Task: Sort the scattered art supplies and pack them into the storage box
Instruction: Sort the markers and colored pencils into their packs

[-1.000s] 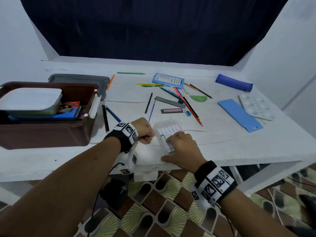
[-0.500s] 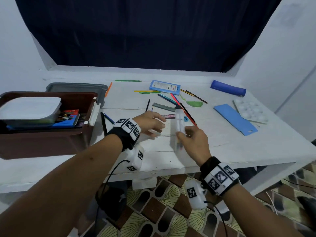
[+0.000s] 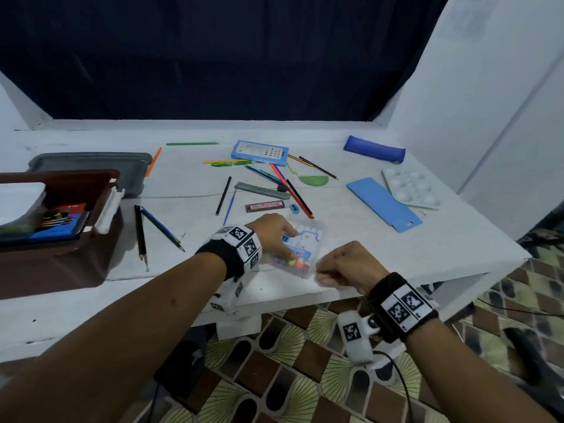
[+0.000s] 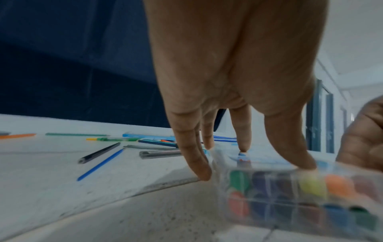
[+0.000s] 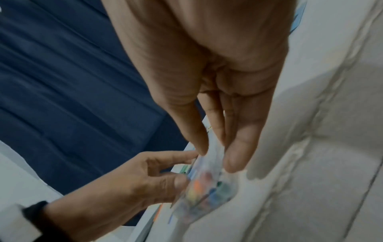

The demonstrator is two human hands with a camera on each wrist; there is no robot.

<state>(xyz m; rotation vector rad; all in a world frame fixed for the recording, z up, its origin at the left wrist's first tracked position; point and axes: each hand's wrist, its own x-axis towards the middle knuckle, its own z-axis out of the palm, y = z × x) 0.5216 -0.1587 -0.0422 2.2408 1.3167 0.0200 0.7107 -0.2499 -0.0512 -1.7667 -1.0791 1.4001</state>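
A clear plastic case of colour pens (image 3: 302, 244) lies label-up near the front edge of the white table (image 3: 366, 254). My left hand (image 3: 290, 239) sits over the case's left side, its thumb on the lid (image 4: 300, 157) and the fingers down along the edge, gripping it. My right hand (image 3: 323, 274) pinches the case's near right corner between thumb and fingers. The left wrist view shows the coloured caps through the case (image 4: 311, 196). In the right wrist view, both hands (image 5: 217, 157) meet on the blurred case (image 5: 207, 190). The brown storage box (image 3: 61, 261) stands at the far left.
The box holds a white container (image 3: 18, 203) and a pack of coloured pencils (image 3: 61, 221). A grey lid (image 3: 91, 161) lies behind it. Loose pencils (image 3: 160, 228), a blue box (image 3: 259, 151), a blue pouch (image 3: 374, 152), a blue folder (image 3: 384, 204) and a white palette (image 3: 412, 186) are scattered about.
The right hand lifted the case on its edge, then turned it over; it now lies flat, label up. The left hand opened from a fist and took hold of it.
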